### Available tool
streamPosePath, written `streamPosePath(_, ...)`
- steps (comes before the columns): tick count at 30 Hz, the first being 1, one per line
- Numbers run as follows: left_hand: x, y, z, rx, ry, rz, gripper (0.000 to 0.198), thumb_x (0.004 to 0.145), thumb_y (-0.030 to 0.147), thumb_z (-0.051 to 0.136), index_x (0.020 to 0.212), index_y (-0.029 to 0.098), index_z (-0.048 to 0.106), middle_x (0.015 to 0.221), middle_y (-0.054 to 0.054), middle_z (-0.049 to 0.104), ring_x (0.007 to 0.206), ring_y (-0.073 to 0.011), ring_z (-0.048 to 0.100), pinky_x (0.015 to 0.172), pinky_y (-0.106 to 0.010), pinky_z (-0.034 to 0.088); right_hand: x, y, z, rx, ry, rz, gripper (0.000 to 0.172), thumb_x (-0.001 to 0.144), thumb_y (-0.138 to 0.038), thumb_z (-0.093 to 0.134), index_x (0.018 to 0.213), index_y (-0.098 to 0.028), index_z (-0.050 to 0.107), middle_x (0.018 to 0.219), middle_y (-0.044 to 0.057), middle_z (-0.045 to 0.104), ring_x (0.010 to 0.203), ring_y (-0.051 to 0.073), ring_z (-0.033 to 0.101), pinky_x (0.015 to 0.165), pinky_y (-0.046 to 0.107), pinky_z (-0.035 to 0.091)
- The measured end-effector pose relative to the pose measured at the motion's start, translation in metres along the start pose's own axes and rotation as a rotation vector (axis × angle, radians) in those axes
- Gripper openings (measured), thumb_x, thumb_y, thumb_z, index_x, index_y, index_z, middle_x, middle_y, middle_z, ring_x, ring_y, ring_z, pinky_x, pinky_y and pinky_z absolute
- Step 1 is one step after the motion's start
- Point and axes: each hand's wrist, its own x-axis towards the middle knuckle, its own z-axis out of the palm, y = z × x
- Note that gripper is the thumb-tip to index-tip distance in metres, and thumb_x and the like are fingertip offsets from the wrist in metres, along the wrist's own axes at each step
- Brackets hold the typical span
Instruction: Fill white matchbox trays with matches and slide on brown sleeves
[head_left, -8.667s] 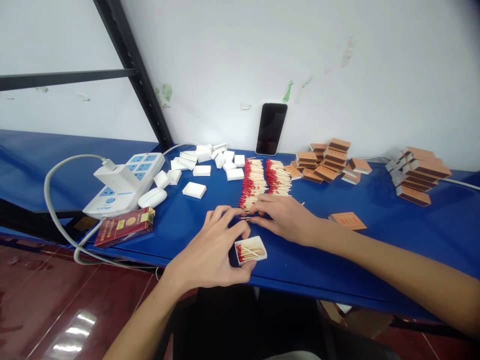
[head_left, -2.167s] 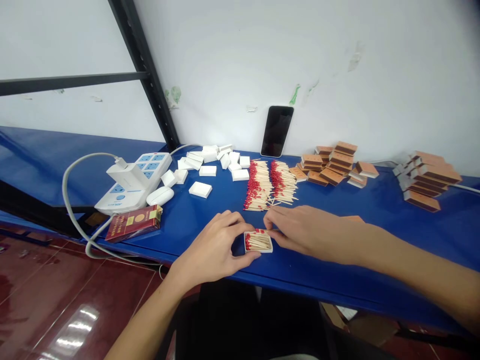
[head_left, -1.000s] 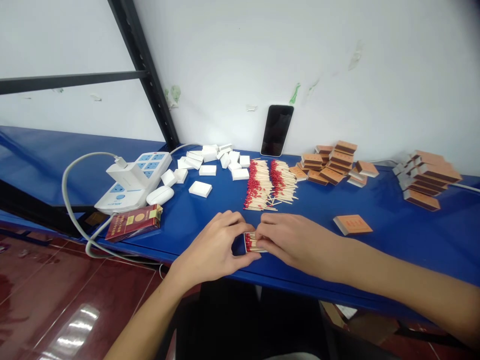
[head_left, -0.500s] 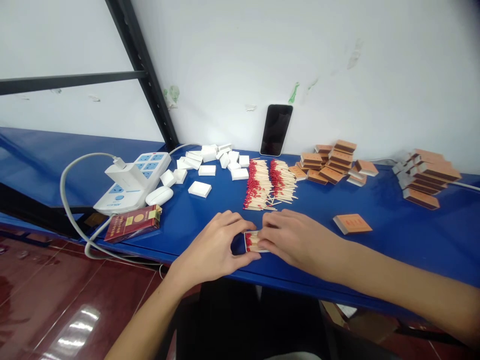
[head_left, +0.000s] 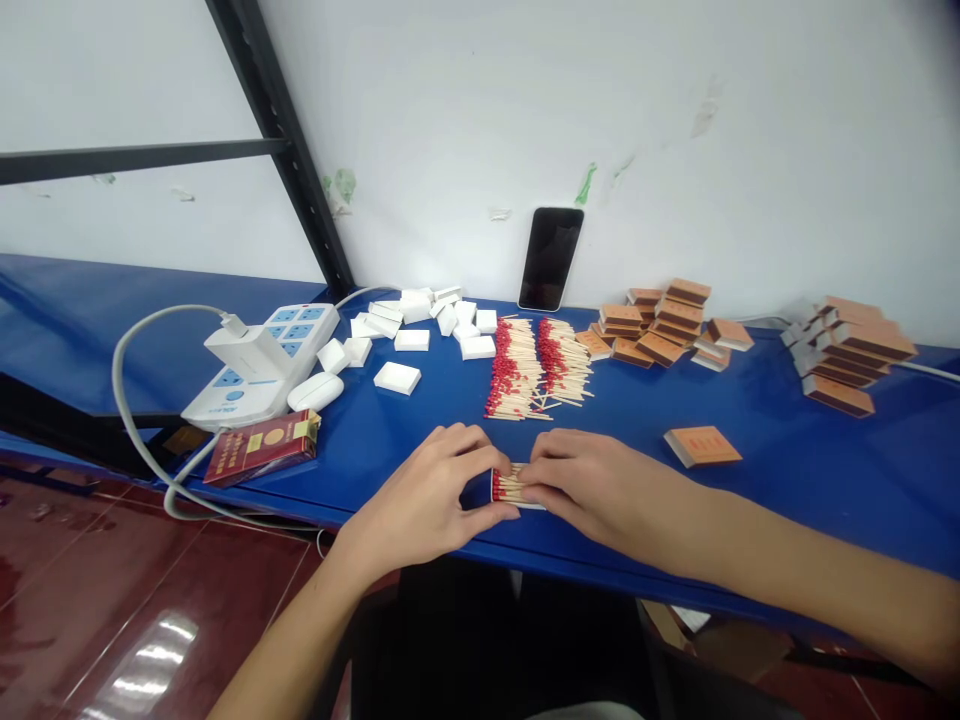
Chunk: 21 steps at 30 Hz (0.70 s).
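A small white matchbox tray (head_left: 508, 486) full of red-tipped matches lies near the front edge of the blue table (head_left: 787, 480). My left hand (head_left: 431, 495) curls round the tray's left end, thumb below and fingers above. My right hand (head_left: 592, 480) covers the tray's right part, its fingers pressed flat on the matches. Two rows of loose matches (head_left: 532, 365) lie just behind the hands. One orange matchbox sleeve (head_left: 702, 446) lies alone to the right of my right hand.
Several empty white trays (head_left: 420, 325) lie at the back left. Stacks of orange sleeves (head_left: 660, 325) and boxes (head_left: 847, 350) stand at the back right. A phone (head_left: 550, 258) leans on the wall. A power strip (head_left: 255, 360), a white earbud case (head_left: 315, 392) and a red cigarette pack (head_left: 262, 446) sit left.
My right hand left the loose match rows, came down to the tray and now rests over it. The tray holds far more matches than it did at first. My left hand stayed on the tray.
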Motion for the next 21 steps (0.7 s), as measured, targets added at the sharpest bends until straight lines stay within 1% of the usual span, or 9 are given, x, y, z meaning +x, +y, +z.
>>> streamPosePath(2,0.0,0.0,0.0,0.01,0.001,-0.004,0.022,0.089,0.038,0.07,0.104,0.024,0.062,0.106,-0.002,0.063,0.103,-0.0218,0.058,0.102,-0.042,0.04,-0.001,0.001,0.0,0.032,0.024,-0.015,0.023,0.097,-0.018,0.051,0.093,-0.014,0.074,0.087,0.008,0.067,0.08,0.019,0.065,0.071,0.03,0.052)
streamPosePath(4,0.0,0.0,0.001,0.017,0.009,-0.006,0.024,0.089,0.04,0.07,0.105,0.024,0.062,0.106,-0.003,0.063,0.104,-0.0229,0.058,0.102,-0.043,0.04,-0.002,0.01,-0.001,0.043,0.087,-0.021,0.024,0.098,-0.019,0.05,0.091,-0.016,0.073,0.086,0.007,0.067,0.079,0.018,0.064,0.071,0.029,0.051)
streamPosePath(6,0.0,-0.001,0.002,0.014,0.018,-0.007,0.028,0.088,0.04,0.07,0.109,0.024,0.061,0.109,-0.004,0.063,0.106,-0.0235,0.057,0.101,-0.043,0.042,-0.002,0.026,-0.002,-0.025,0.179,0.028,0.023,0.098,-0.019,0.05,0.092,-0.016,0.072,0.088,0.007,0.066,0.079,0.018,0.064,0.072,0.03,0.05)
streamPosePath(7,0.0,-0.001,0.002,0.01,0.024,-0.009,0.03,0.088,0.04,0.07,0.112,0.024,0.06,0.111,-0.004,0.062,0.107,-0.0236,0.057,0.101,-0.042,0.043,-0.002,0.037,-0.002,-0.092,0.229,0.079,0.021,0.097,-0.02,0.051,0.092,-0.015,0.072,0.089,0.008,0.066,0.08,0.02,0.064,0.072,0.031,0.05)
streamPosePath(8,-0.001,-0.001,0.002,0.006,0.028,-0.011,0.031,0.088,0.04,0.07,0.113,0.024,0.06,0.112,-0.004,0.062,0.108,-0.0236,0.057,0.1,-0.042,0.044,-0.002,0.048,-0.003,-0.15,0.245,0.125,0.019,0.095,-0.019,0.053,0.096,-0.014,0.071,0.094,0.01,0.066,0.084,0.022,0.064,0.073,0.033,0.05)
streamPosePath(11,-0.001,-0.001,0.002,0.003,0.029,-0.017,0.033,0.088,0.04,0.07,0.115,0.025,0.06,0.115,-0.004,0.061,0.111,-0.0237,0.056,0.1,-0.041,0.045,-0.001,0.075,0.0,-0.176,0.192,0.187,0.019,0.094,-0.022,0.055,0.104,-0.016,0.07,0.099,0.01,0.066,0.087,0.022,0.064,0.075,0.034,0.05)
streamPosePath(13,-0.001,-0.002,0.002,0.005,0.026,-0.02,0.033,0.088,0.041,0.07,0.116,0.026,0.06,0.116,-0.004,0.061,0.111,-0.0238,0.056,0.101,-0.041,0.045,0.0,0.085,0.003,-0.158,0.185,0.186,0.02,0.096,-0.025,0.053,0.105,-0.017,0.069,0.1,0.01,0.066,0.089,0.023,0.064,0.077,0.035,0.049)
streamPosePath(17,-0.001,-0.002,0.002,0.001,0.024,-0.024,0.033,0.088,0.041,0.07,0.116,0.026,0.061,0.116,-0.005,0.062,0.112,-0.0243,0.057,0.1,-0.04,0.046,0.004,0.086,0.007,-0.057,0.179,0.181,0.019,0.098,-0.03,0.051,0.101,-0.018,0.066,0.097,0.009,0.067,0.09,0.023,0.062,0.077,0.034,0.047)
streamPosePath(21,-0.001,-0.001,0.002,0.003,0.028,-0.024,0.034,0.087,0.04,0.071,0.116,0.025,0.061,0.115,-0.004,0.062,0.11,-0.0238,0.058,0.099,-0.039,0.047,0.006,0.08,0.005,0.005,0.127,0.19,0.017,0.098,-0.023,0.045,0.086,-0.02,0.057,0.088,0.006,0.064,0.081,0.019,0.059,0.072,0.031,0.043)
